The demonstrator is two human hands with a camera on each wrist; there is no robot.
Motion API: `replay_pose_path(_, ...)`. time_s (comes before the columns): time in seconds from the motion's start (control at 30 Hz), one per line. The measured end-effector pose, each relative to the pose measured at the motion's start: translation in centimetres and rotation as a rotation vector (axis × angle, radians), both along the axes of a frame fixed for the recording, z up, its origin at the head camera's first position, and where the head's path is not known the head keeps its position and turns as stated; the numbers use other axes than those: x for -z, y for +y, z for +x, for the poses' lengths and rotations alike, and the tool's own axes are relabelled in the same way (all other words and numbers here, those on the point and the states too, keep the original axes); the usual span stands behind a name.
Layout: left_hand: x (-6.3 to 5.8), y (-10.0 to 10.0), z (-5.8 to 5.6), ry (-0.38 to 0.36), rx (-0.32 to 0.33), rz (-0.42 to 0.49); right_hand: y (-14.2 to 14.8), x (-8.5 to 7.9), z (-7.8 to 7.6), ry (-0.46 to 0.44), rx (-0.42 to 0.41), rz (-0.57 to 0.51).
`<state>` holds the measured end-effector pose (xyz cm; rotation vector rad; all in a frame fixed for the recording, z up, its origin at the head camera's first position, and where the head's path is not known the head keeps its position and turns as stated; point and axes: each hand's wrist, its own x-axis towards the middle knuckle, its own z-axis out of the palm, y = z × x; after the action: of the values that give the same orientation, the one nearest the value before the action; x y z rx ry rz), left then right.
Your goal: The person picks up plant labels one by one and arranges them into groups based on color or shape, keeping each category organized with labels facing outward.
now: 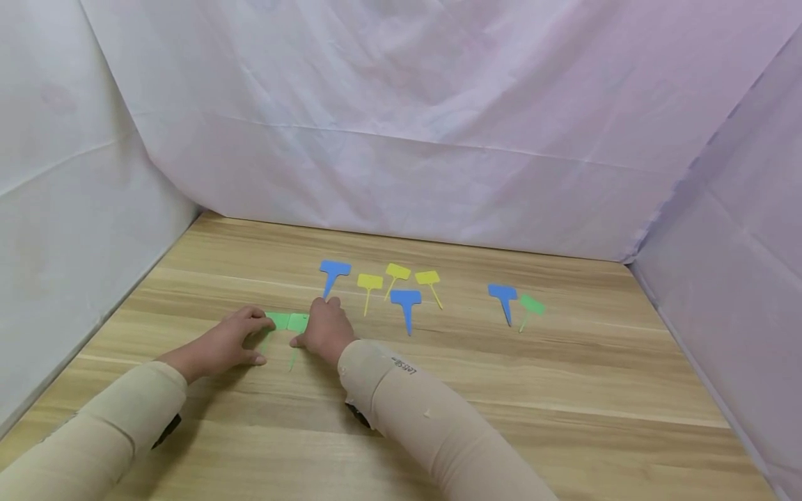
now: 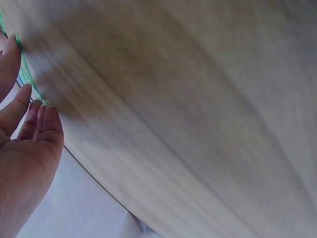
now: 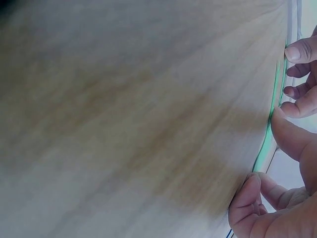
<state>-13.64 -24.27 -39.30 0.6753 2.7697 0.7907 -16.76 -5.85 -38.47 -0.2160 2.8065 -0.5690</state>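
Note:
In the head view two green T-shaped plant labels lie side by side on the wooden table, heads meeting edge to edge. My left hand (image 1: 234, 337) holds the left green label (image 1: 278, 320) at its outer side, fingertips on the head and thumb lower by the thin stem. From the other side my right hand (image 1: 327, 328) grips the right green label (image 1: 298, 322), thumb beside its stem and fingers curled at the head's right end. Side on, the right wrist view shows a thin green edge (image 3: 270, 134) between the right thumb and fingers.
Beyond the hands lie yellow labels (image 1: 370, 282) and blue labels (image 1: 406, 298). Farther right are another blue label (image 1: 502, 292) and a small green label (image 1: 532, 305). White cloth (image 1: 401, 167) hangs behind the wooden table (image 1: 564, 390) and along both sides.

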Motion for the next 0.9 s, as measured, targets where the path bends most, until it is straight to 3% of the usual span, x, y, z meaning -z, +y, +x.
replay_pose_path(0.2, 0.0, -0.4, -0.3, -0.004, 0.006, -0.003, 0.3, -0.2, -0.1, -0.007, -0.027, -0.030)
replay_pose_path(0.5, -0.1, -0.4, -0.8, -0.003, -0.025, 0.019, 1.9, -1.1, -1.0, -0.010, -0.061, -0.174)
replay_pose_path(0.7, -0.5, 0.2, -0.6, 0.028, -0.077, 0.059, 3.2, -1.3, -1.5, -0.016, -0.128, -0.304)
replay_pose_path(0.9, -0.7, 0.7, -0.4, 0.068, -0.146, 0.062, 4.6, -2.0, -1.7, 0.041, -0.216, -0.370)
